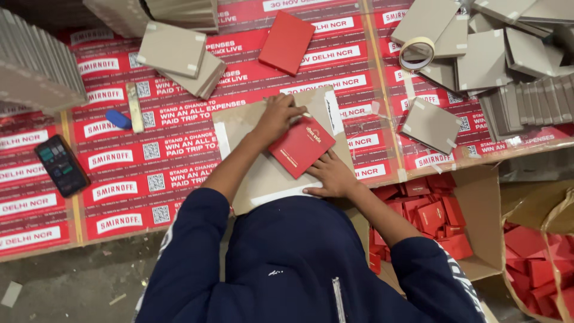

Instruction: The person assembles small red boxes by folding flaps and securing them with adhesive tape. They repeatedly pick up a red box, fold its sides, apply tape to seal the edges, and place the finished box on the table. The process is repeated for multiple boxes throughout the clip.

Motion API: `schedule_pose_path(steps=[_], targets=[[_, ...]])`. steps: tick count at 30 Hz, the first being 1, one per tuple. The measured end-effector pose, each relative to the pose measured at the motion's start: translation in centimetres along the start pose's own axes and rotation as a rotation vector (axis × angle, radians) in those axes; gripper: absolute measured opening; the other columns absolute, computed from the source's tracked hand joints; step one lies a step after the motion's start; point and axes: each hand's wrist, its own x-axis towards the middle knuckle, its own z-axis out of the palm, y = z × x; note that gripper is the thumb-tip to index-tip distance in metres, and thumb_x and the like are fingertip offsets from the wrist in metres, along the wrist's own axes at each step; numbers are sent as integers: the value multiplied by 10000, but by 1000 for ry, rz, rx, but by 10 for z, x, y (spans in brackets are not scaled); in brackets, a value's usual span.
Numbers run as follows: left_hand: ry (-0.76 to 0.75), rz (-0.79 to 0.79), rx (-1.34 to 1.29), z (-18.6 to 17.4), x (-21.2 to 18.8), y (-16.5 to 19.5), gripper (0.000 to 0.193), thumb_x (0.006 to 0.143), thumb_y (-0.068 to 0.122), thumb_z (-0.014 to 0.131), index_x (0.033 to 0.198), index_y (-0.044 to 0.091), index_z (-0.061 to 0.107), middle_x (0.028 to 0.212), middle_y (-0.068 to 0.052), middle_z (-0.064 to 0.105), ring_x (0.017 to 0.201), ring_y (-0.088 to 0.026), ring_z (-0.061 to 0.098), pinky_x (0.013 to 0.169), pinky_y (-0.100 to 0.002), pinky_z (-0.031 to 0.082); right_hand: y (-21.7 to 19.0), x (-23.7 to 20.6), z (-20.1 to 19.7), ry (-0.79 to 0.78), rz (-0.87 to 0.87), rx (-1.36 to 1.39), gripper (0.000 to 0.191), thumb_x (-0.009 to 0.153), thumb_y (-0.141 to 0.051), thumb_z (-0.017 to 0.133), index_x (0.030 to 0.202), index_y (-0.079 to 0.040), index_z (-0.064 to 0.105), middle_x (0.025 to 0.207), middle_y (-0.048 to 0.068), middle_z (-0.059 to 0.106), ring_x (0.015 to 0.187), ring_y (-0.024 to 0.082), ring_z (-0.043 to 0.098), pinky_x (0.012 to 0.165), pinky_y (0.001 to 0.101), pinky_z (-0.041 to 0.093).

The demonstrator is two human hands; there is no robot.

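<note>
A flat red card cover, matte with gilt print, lies tilted on a stiff brown cardboard sheet at the table's near edge. The left hand pinches its upper corner, fingers curled shut on it; the right hand presses flat and open on its lower edge — a calculator well apart left, a tape roll beyond

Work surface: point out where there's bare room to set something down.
Free: the table between the phone and the cardboard sheet; also between the red box and the tape roll. Crowded: the grey board stacks at the far right.
</note>
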Motion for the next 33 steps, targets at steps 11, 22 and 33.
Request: schedule_pose_path(steps=[11, 22, 33], targets=[[-91, 150, 55, 1, -27, -14, 292, 877, 71, 677, 1131, 197, 750, 979, -66, 555, 1015, -281, 524, 999, -451, 370, -2, 2, -3, 30, 22, 8, 731, 888, -675, 559, 1352, -117, 636, 1450, 135, 551, 1444, 347, 357, 1233, 579, 122], [-191, 25, 193, -69, -139, 21, 396, 797, 0, 660, 1151, 160, 738, 940, -92, 581, 988, -293, 578, 950, -445, 438, -3, 5, -2, 68, 25, 77, 727, 899, -670, 556, 1365, -117, 623, 1477, 136, 538, 1459, 350, 358, 1232, 577, 128], [108, -179, 428, -23, -15, 25, 359, 771, 45, 653, 1127, 13, 680, 995, -150, 640, 957, -316, 656, 734, -432, 551, -22, 58, 10, 109, 36, 38, 730, 898, -692, 547, 1365, -136, 622, 1437, 163, 556, 1425, 351, 386, 1210, 602, 174]])
